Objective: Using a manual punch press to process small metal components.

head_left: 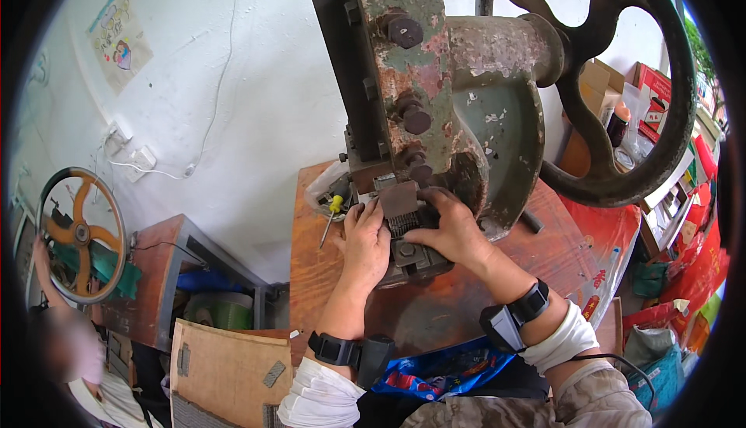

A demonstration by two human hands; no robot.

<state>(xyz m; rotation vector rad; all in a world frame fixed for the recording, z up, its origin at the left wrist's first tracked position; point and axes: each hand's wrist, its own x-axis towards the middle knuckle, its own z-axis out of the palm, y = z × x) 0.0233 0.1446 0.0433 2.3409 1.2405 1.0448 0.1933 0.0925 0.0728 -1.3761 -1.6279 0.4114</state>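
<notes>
At the base of a worn green hand press (408, 71), both my hands are on a small grey-brown metal piece (400, 197) with a row of comb-like teeth under its flat top. My left hand (365, 241) presses its closed fingers against the left side. From the right, my right hand (457, 230) curves round the piece, thumb low and fingers up by the plate. Its fingertips are partly hidden. Just in front of the teeth sits a bolted metal block (408, 253) on the press bed. A screwdriver (333, 209) with a yellow handle lies left of my left hand.
The press stands on a reddish wooden table (326, 273); its big handwheel (668, 117) is at upper right. A wooden board (229, 366) with grey ribbed pieces lies lower left. Another person (74, 350) is at a second handwheel (81, 232). Boxes and bags (691, 273) crowd the right.
</notes>
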